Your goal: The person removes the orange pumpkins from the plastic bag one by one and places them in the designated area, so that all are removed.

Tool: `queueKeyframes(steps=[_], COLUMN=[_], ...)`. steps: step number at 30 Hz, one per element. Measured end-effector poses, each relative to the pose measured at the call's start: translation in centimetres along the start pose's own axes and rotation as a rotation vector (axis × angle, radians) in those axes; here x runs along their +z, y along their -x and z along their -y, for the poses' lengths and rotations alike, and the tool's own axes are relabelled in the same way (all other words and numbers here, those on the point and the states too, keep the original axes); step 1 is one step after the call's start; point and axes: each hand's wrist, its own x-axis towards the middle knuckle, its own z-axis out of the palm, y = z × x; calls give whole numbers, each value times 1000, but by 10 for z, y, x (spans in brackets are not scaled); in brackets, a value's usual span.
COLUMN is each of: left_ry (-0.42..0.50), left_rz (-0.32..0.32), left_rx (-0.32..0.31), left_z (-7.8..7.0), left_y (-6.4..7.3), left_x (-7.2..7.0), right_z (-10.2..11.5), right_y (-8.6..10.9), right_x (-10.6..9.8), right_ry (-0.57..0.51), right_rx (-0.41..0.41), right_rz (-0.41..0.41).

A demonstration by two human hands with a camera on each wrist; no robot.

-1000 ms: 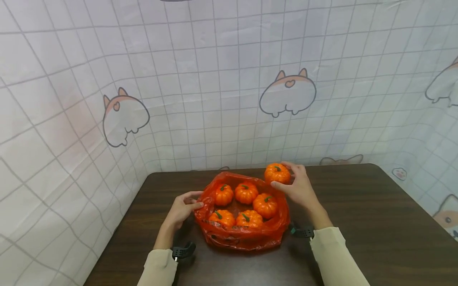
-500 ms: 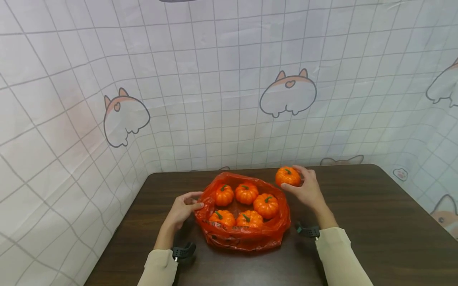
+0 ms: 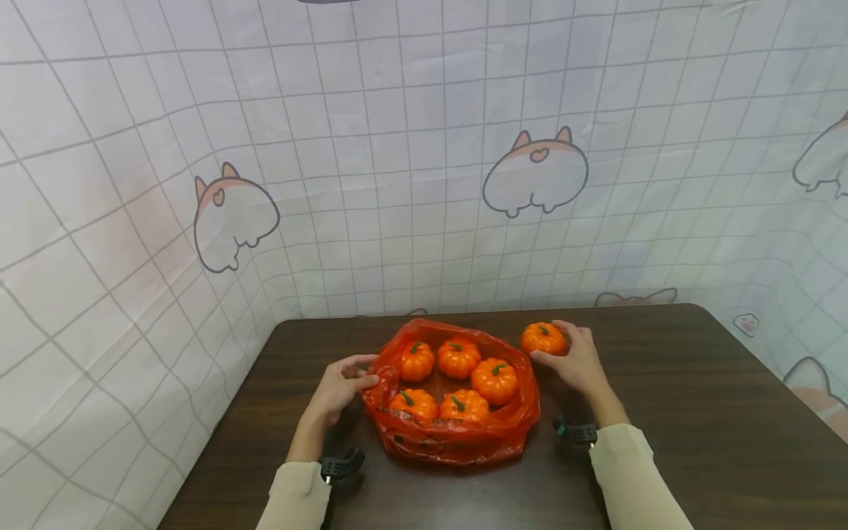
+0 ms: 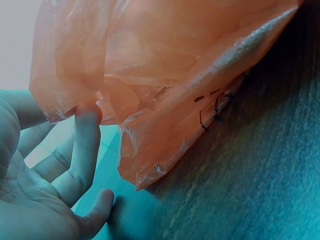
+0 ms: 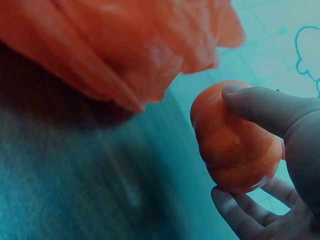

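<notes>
Left hand (image 3: 336, 386) pinches the rim of the red bag (image 3: 457, 444), which stands open on the table (image 3: 689, 390) with five pumpkins (image 3: 495, 381) inside. Right hand (image 3: 579, 362) grasps a sixth pumpkin (image 3: 542, 338) just outside the bag, to its right; whether that pumpkin touches the table cannot be determined.

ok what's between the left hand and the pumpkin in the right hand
In the head view, the red bag with five pumpkins inside lies between them.

Wide passage right of right hand (image 3: 583, 366); red bag (image 3: 457, 444) as obstacle leftward.
</notes>
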Motion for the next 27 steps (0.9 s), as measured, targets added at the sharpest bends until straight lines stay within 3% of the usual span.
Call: queueKeyframes(steps=[27], left_ry=[12], left_rz=[-1], left_rx=[7], left_z=[1], left_y=[1], left_x=[0], right_z=[-18], right_y=[-5], right_x=[5], right_ry=[-30], right_rx=[62], right_rz=[84])
